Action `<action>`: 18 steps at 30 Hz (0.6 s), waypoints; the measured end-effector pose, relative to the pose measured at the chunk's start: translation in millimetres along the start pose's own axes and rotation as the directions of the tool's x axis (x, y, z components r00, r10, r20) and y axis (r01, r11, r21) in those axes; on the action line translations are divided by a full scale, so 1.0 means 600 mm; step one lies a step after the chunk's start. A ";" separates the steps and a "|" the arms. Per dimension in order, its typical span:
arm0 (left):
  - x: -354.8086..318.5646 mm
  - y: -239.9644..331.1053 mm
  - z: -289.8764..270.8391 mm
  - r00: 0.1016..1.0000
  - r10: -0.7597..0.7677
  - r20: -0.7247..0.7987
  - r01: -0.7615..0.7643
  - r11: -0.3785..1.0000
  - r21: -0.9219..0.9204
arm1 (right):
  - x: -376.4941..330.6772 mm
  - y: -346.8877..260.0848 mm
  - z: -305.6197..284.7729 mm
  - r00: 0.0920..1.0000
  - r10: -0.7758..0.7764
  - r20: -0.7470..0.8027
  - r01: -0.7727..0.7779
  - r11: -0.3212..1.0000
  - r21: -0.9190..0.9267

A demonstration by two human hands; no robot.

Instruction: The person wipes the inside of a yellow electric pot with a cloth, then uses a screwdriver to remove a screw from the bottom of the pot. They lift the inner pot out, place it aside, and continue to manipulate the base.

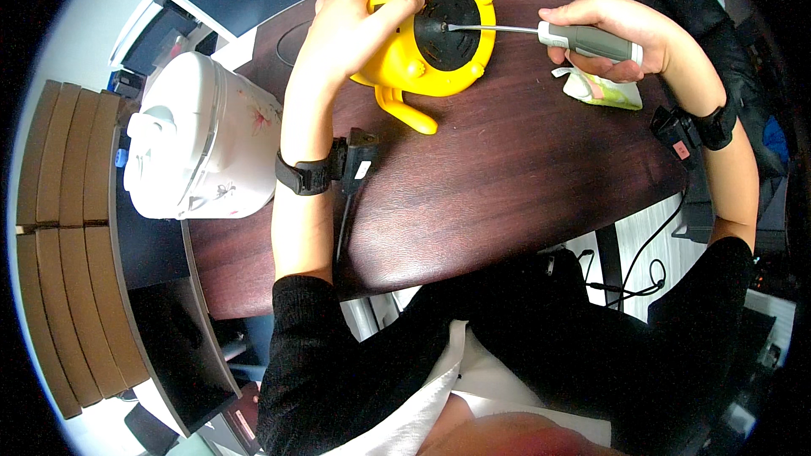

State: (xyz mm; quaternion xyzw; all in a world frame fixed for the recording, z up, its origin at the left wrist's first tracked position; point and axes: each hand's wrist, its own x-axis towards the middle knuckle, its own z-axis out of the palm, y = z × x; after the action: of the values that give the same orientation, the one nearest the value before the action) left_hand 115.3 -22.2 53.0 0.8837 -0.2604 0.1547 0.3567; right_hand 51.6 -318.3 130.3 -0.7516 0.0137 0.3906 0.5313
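At the far side of the table, a yellow plastic appliance [452, 83] is tipped so that its underside, with small round feet, faces me. A round black vented plate [448, 49] fills the middle of that underside, and a curved yellow handle [410, 114] juts toward me. My left hand [351, 29] grips the appliance's left side, thumb across the edge of the underside. In my right hand [629, 21] is a screwdriver [591, 40] with a grey-green and white handle. Its metal shaft points left, and the tip meets a spot near the plate's centre.
A white lidded rice cooker [203, 143] stands left on the dark brown table [473, 194]. Below my right hand lies a small green and white packet [600, 91]. Stacked brown boxes [72, 236] are at far left; cables [642, 287] hang beyond the table's near edge.
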 end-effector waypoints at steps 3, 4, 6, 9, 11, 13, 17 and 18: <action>0.000 -0.005 -0.001 1.000 0.008 -0.006 -0.008 1.000 0.001 | 0.001 0.000 0.004 0.998 -0.056 0.015 0.056 0.998 -0.031; 0.000 -0.007 -0.001 1.000 0.013 -0.008 -0.013 1.000 -0.001 | 0.002 0.001 0.005 0.996 -0.086 0.019 0.087 0.995 -0.040; 0.003 -0.009 0.001 1.000 0.018 -0.007 -0.018 1.000 -0.013 | 0.000 -0.002 0.007 0.997 -0.078 -0.003 0.075 0.969 -0.236; 0.003 -0.011 0.004 1.000 0.009 -0.006 -0.009 1.000 -0.011 | -0.005 -0.005 0.039 0.951 -0.224 -0.213 0.033 0.758 -0.652; 0.001 -0.010 0.003 1.000 -0.002 -0.004 0.002 1.000 -0.005 | -0.024 -0.010 0.081 0.854 -0.411 -0.320 -0.055 0.540 -0.840; -0.001 -0.006 0.000 1.000 -0.015 -0.003 0.015 1.000 0.002 | -0.017 0.020 0.077 0.661 -0.744 -0.103 -0.013 0.125 -0.992; 0.003 -0.009 0.003 1.000 -0.011 -0.004 0.011 1.000 -0.010 | -0.028 0.034 0.091 0.533 -0.845 -0.033 -0.101 -0.025 -0.995; 0.002 -0.008 0.003 1.000 -0.020 -0.004 0.020 1.000 -0.016 | -0.030 0.035 0.091 0.522 -0.852 -0.038 -0.084 -0.007 -0.996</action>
State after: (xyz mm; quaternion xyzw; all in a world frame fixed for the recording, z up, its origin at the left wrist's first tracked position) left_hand 119.4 -20.8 49.5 0.8831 -0.2522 0.1508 0.3658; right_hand -1.2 -290.5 117.3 -0.9362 -0.2833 -0.2046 -0.0373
